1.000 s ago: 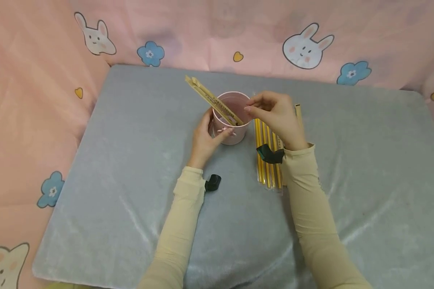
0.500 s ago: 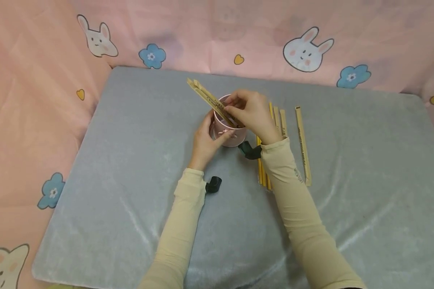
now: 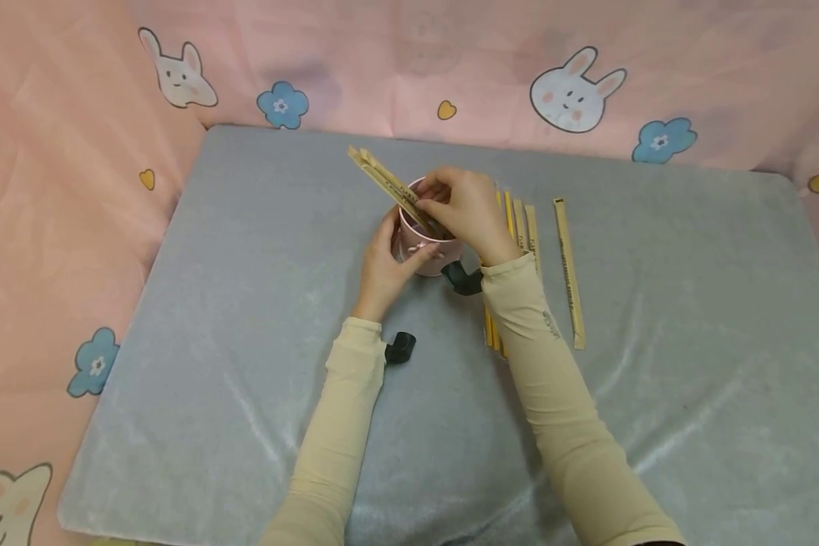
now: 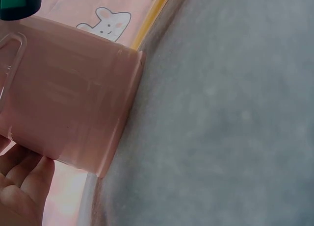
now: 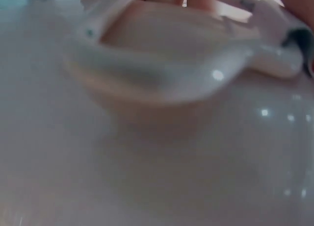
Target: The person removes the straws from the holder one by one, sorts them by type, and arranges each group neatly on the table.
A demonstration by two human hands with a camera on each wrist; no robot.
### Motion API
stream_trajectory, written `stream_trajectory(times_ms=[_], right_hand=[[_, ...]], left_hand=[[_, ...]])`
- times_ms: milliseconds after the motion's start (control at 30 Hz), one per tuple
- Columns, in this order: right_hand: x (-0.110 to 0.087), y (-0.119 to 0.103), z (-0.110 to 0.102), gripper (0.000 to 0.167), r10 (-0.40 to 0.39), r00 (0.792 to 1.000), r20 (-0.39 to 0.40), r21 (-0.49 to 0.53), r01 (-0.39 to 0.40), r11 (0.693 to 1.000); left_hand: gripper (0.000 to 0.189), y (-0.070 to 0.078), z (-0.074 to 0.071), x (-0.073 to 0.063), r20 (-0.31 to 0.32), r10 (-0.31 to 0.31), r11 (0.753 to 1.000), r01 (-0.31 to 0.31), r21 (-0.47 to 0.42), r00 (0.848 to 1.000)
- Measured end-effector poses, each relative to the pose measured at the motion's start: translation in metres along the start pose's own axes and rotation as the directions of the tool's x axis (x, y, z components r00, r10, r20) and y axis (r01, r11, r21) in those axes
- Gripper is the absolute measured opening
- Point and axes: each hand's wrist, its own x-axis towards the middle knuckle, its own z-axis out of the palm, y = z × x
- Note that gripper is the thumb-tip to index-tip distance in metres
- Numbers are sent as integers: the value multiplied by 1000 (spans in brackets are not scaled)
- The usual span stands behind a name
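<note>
My left hand (image 3: 384, 265) grips a small pink cup (image 3: 433, 267), its thumb across the front by a bow-shaped detail. Close up in the left wrist view, the fingers (image 4: 32, 184) lie against the side of the cup. Two or so paper-wrapped straws (image 3: 389, 182) lean out of the cup toward the back left. My right hand (image 3: 469, 212) is over the cup's mouth, thumb and fingertips pinching the straws near the rim. The straws' lower ends are hidden inside the cup. A blurred cup handle (image 5: 157, 84) fills much of the right wrist view.
Right of the cup lie several yellow sticks (image 3: 509, 212) and wrapped straws (image 3: 532, 227) in a row, partly hidden by my right arm. A single wrapped straw (image 3: 569, 277) lies farther right. Beneath is a grey cloth-covered table (image 3: 232, 318), with a pink printed curtain (image 3: 382, 68) behind.
My right hand has moved left from beside the cup's right rim to the straws in the cup, uncovering more of the straws at right. The left hand and cup stay put.
</note>
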Motion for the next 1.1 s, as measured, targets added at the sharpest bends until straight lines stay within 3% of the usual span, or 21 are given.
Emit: stream_trajectory(times_ms=[333, 467, 633, 833, 967, 1100], right_hand=[[2, -5, 4, 14, -40, 998, 56, -215, 51, 975], [1, -4, 5, 11, -39, 998, 46, -229, 49, 972], [-2, -1, 6, 13, -57, 998, -1, -146, 56, 988], [-8, 4, 7, 14, -72, 995, -67, 38, 75, 996], [-15, 7, 3, 13, -73, 990, -119, 177, 93, 980], [-24, 10, -5, 11, -82, 978, -194, 304, 140, 942]], left_hand=[[72, -1, -1, 1, -6, -8, 1000, 9, 20, 1000], [71, -1, -1, 1, -6, -10, 999, 10, 36, 1000], [72, -1, -1, 0, -3, -14, 999, 14, 52, 1000], [73, 0, -1, 0, -1, -18, 998, 18, 56, 1000], [71, 0, 0, 0, 8, -27, 999, 27, 39, 1000], [68, 0, 0, 0, 5, -31, 999, 31, 25, 999]])
